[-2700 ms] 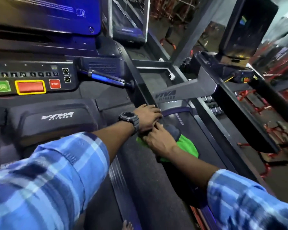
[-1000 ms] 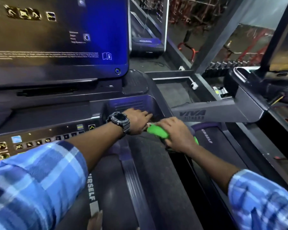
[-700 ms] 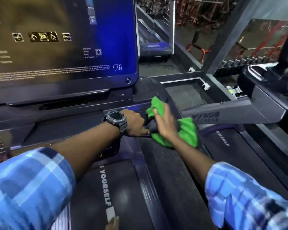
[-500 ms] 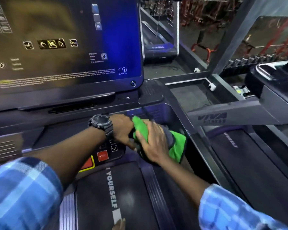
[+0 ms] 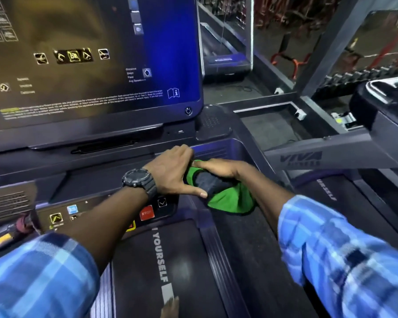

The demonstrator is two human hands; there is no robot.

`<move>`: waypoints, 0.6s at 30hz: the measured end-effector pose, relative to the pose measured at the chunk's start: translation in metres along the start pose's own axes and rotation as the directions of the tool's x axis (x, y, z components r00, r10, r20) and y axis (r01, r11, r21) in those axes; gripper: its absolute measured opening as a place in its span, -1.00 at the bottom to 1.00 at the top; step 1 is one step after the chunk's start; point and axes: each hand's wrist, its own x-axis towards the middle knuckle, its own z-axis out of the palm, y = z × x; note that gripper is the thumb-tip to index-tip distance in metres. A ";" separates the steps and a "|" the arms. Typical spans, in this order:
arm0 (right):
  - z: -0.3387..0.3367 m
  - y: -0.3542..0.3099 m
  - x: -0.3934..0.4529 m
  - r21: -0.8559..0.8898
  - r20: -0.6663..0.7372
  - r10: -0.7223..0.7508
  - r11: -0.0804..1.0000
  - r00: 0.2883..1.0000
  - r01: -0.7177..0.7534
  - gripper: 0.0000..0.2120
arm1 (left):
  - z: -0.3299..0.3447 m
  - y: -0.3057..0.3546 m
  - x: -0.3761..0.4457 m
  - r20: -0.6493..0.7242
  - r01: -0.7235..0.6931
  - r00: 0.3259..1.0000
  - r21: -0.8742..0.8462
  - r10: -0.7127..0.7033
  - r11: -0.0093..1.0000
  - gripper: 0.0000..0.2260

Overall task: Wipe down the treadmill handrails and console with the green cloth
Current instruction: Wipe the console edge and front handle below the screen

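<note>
Currently wiping console (image 5: 115,161) edge: my right hand (image 5: 218,168) grips green cloth (image 5: 230,198), left hand (image 5: 170,173) fingers straight, pressing it. Next: drag toward 9 o'clock.

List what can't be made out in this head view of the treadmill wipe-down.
- Head view: what the crumpled green cloth wraps is hidden by it and the right hand.
- Left hand: fingertips lie behind its back.
- Red STOP button: buttons to its left are covered by the left forearm.
- Glossy dark console screen: small print too fine to read.
- Blue plaid sleeves: blurred.
</note>
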 end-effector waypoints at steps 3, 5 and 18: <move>-0.004 0.014 0.015 0.189 0.114 -0.025 0.982 0.993 0.003 -0.57 | 0.000 0.002 -0.002 0.024 0.000 1.000 0.096 -0.003 0.995 -0.11; -0.002 0.020 0.029 0.168 0.184 0.131 0.972 0.974 -0.162 -0.46 | -0.001 0.002 -0.003 0.037 0.016 0.999 0.109 -0.020 0.994 -0.12; 0.102 0.088 -0.018 -0.684 -0.618 -0.595 0.729 0.514 0.023 -0.07 | 0.002 -0.001 0.001 0.062 0.167 0.985 -0.126 -0.161 0.978 -0.12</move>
